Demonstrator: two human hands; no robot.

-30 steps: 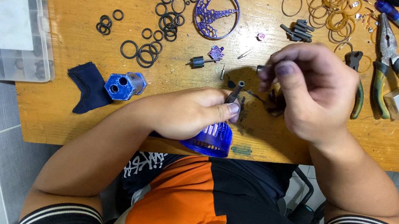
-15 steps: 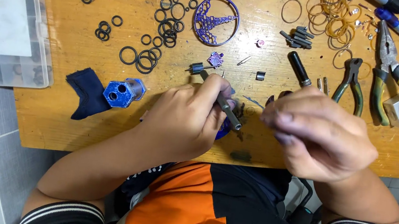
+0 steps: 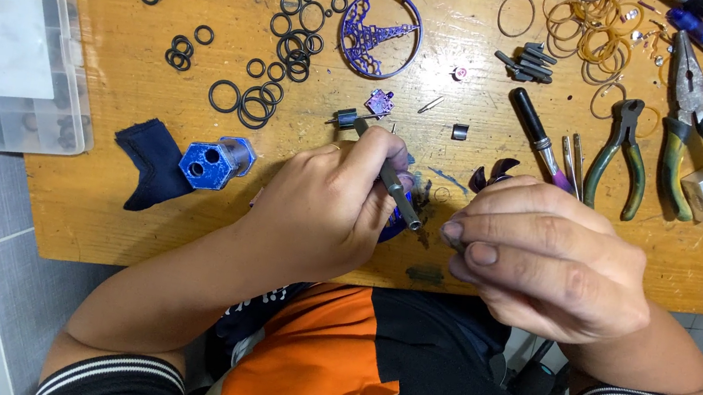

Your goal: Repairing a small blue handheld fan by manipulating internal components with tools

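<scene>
My left hand (image 3: 323, 207) grips a thin metal-shafted tool (image 3: 391, 178) at an angle, its tip pointing down toward my right hand. A blue and purple plastic part (image 3: 394, 224) peeks out from under my left fingers. My right hand (image 3: 549, 257) is pinched tight at the fingertips just right of the tool's tip; what it pinches is too small to make out. Both hands hover over the near edge of the wooden table (image 3: 92, 216).
Several black rubber rings (image 3: 286, 42) lie scattered. A purple round ornament (image 3: 379, 34), a blue hexagonal block (image 3: 214, 163), dark cloth (image 3: 150, 162), pliers (image 3: 619, 153), (image 3: 699, 136), a screwdriver (image 3: 535, 132), tan rings (image 3: 592, 20) and a clear compartment box (image 3: 16, 40) sit around.
My left hand has picked up the thin tool and raised it. My right hand has dropped toward the table's near edge, uncovering the screwdriver and pliers.
</scene>
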